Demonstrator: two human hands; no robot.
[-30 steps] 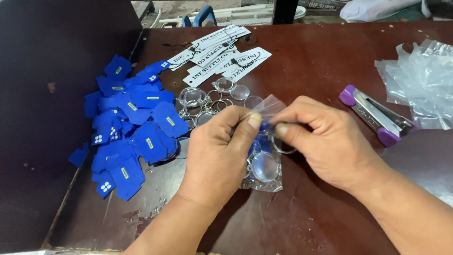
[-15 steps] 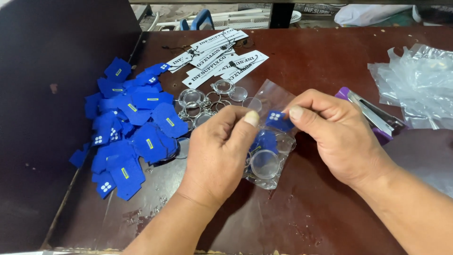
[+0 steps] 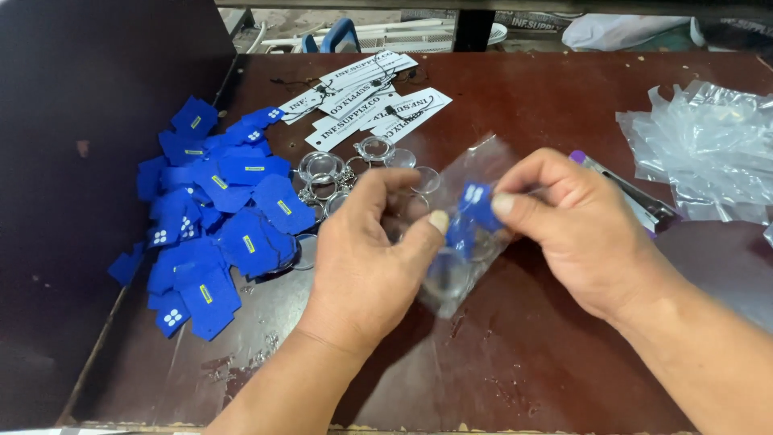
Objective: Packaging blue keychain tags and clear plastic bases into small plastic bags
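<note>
Left hand (image 3: 378,250): closed on clear pouch (image 3: 467,234), mouth kept open.
Right hand (image 3: 580,234): blue tag (image 3: 477,201) pinched, fed in from 3 o'clock.

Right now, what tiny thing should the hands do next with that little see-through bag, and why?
Probably push the blue tag further down into the clear bag. The right hand pinches the tag near the bag's top, while the left hand holds the bag, so the tag looks only partly in.

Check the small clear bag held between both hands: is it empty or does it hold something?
Not empty. Through the clear bag, pinched by the left hand and right hand, a blue tag and a round clear piece show inside.
</note>
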